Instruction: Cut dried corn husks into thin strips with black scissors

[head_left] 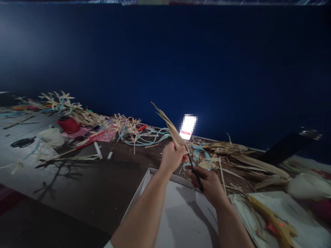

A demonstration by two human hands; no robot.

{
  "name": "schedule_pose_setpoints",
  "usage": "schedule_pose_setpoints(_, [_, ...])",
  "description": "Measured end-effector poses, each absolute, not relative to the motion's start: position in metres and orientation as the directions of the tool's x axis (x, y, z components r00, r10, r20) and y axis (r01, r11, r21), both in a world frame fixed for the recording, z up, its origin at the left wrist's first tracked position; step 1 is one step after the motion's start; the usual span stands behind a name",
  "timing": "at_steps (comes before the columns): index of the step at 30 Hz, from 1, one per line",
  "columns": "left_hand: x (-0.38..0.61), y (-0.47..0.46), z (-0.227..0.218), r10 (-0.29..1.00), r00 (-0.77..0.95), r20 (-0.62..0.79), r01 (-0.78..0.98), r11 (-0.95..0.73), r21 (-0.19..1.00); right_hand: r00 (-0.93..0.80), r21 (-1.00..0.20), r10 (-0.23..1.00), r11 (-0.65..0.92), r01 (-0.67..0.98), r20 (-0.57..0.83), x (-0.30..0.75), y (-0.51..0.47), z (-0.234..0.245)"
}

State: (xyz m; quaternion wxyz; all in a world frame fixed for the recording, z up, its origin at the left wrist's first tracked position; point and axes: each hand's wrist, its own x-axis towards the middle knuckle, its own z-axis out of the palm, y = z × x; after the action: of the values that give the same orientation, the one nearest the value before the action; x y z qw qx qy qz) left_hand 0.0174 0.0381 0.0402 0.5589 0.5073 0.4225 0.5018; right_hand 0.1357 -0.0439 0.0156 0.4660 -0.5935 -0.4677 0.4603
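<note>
My left hand [172,157] is closed around the lower end of a dried corn husk [172,129], whose narrow tip points up and to the left. Dark-handled scissors [197,177] are in my right hand [208,184], with the fingers wrapped round the handles. Their blades reach up to the husk's base beside my left fingers. Both hands are above the far edge of a white shallow box [178,213]. Husk scraps and pale blue strips [198,151] lie just beyond.
Husk flowers [126,125] and a red thread spool [68,124] lie left. A bright phone [187,125] leans at the back. Long husks [261,167], a yellow glue gun [271,218] and a white roll [309,186] are right. A dark blue wall [155,62] rises behind.
</note>
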Motion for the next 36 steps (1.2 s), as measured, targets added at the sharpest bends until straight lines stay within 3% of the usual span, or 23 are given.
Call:
schedule_pose_setpoints(6, [0.016, 0.035, 0.042, 0.985, 0.169, 0.04, -0.052, -0.032, 0.998, 0.139, -0.986, 0.987, -0.095, 0.134, -0.076, 0.137, -0.041, 0.008])
schedule_pose_setpoints(29, [0.027, 0.029, 0.041, 0.976, 0.199, -0.088, -0.049, 0.1, 0.994, 0.12, -1.0, 0.993, -0.001, 0.026, 0.002, 0.134, -0.039, 0.002])
schedule_pose_setpoints(36, [0.017, 0.033, 0.037, 0.966, 0.254, 0.05, 0.078, -0.072, 0.994, 0.226, -0.99, 0.971, -0.101, 0.094, -0.078, 0.134, -0.041, 0.01])
